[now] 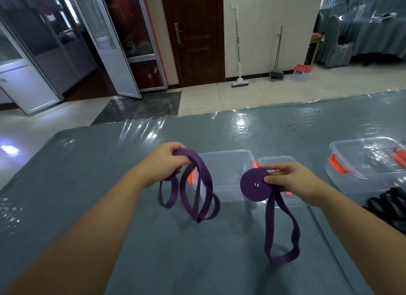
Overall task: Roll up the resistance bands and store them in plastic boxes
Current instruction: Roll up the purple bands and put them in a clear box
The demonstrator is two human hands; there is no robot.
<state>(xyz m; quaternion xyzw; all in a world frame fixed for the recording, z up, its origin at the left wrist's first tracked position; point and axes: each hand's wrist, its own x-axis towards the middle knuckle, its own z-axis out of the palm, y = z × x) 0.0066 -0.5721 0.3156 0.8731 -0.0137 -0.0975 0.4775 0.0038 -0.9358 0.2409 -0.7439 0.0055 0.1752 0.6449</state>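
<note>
The head view looks down on a grey-green table (153,239) covered with a glossy clear sheet, with both bare forearms reaching out over it. The left hand (162,162) is closed around a gathered bunch of flat purple resistance band (195,193), fingers curled over the top of it, so that several loose loops hang down from the fist above the table. The right hand (290,180) pinches a tightly wound purple coil of band (254,184) held upright like a disc, thumb pressed on its near face and the other fingers behind it; a long unrolled loop of the same purple band (281,235) trails down from the coil toward the table. Whether the two purple pieces are one band or two cannot be told. Just beyond the hands stands an open clear plastic box with orange latches (226,167), and beside it, behind the right hand, lies a clear plastic lid (276,160), partly hidden. Farther right sits a second clear plastic box with orange clips (364,162), closed with its lid on and showing something orange inside. At the right edge of the table lies a heap of black bands (391,204). Behind the table are a tiled floor, a dark brown wooden door (193,35), and a white mop (238,52) leaning on the wall.
</note>
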